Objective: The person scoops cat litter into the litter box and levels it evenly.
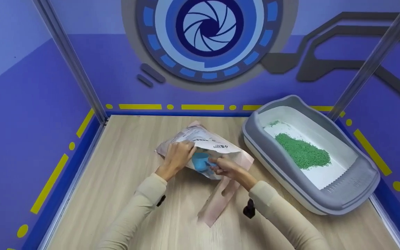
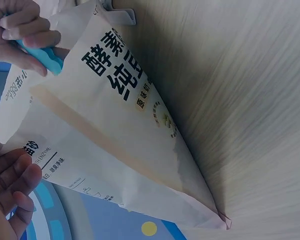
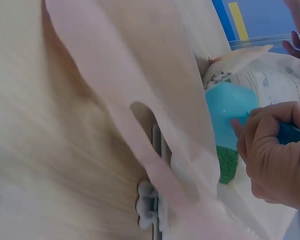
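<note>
A white and pink cat litter bag (image 1: 208,137) with printed lettering lies on the wooden table, its mouth facing me. My left hand (image 1: 179,154) grips the upper edge of that mouth and holds it raised. In my right hand (image 1: 226,166) is the handle of a light blue scoop (image 1: 200,161), whose bowl sits inside the bag's opening. Below the scoop, green litter (image 3: 228,165) shows within the bag in the right wrist view. The left wrist view has the scoop's handle (image 2: 50,61) between the right hand's fingers. Most of the bag's inside is hidden.
To the right stands a grey and white litter box (image 1: 252,135) with a pile of green litter (image 1: 304,152) in it. A pink strip with a slot (image 1: 217,208) hangs from the bag toward me. Beside that strip lies a grey clip (image 3: 146,205). Blue walls border the table.
</note>
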Motion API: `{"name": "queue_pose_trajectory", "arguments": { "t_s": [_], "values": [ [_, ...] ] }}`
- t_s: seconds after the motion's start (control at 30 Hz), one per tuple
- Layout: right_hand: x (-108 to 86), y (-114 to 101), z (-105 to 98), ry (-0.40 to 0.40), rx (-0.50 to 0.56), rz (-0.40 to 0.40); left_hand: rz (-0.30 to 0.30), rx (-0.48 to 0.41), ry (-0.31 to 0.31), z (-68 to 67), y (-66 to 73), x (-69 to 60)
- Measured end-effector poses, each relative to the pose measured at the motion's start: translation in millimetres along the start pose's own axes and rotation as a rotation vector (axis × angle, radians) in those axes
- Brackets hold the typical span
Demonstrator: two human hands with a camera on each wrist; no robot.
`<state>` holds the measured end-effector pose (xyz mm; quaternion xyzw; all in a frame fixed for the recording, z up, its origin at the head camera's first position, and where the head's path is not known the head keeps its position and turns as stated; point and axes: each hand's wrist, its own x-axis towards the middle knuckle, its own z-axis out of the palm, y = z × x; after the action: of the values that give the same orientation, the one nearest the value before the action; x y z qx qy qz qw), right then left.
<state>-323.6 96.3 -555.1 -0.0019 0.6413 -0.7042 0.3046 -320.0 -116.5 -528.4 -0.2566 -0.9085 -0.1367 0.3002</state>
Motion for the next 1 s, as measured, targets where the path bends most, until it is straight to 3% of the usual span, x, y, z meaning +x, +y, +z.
{"name": "queue_pose_trajectory", "arguments": {
  "t_s": [0.23,0.33,0.53,0.7,0.8,0.9,1.0],
  "values": [
    [14.4,5,10,0.005,0.168,-0.029,0.017,0.030,0.009,-1.3,0.2,-0.5],
    [20.6,8,14,0.060,0.229,-0.025,0.029,0.061,0.011,-1.9,1.1,-0.8],
    [31.7,13,21,0.225,0.149,-0.009,0.040,0.097,0.016,-3.0,1.1,-1.3],
    [33.3,15,27,0.247,0.111,-0.039,0.029,0.083,0.019,-4.7,-0.6,-0.7],
    [31.1,19,31,0.243,0.100,-0.100,0.017,0.069,0.011,-6.4,-1.7,0.2],
    [25.8,17,37,0.236,0.121,-0.120,0.002,0.061,0.000,-8.4,-2.7,0.8],
    [33.2,19,39,0.280,0.162,-0.107,-0.008,0.057,-0.001,-9.1,-4.1,1.4]
  ]
}}
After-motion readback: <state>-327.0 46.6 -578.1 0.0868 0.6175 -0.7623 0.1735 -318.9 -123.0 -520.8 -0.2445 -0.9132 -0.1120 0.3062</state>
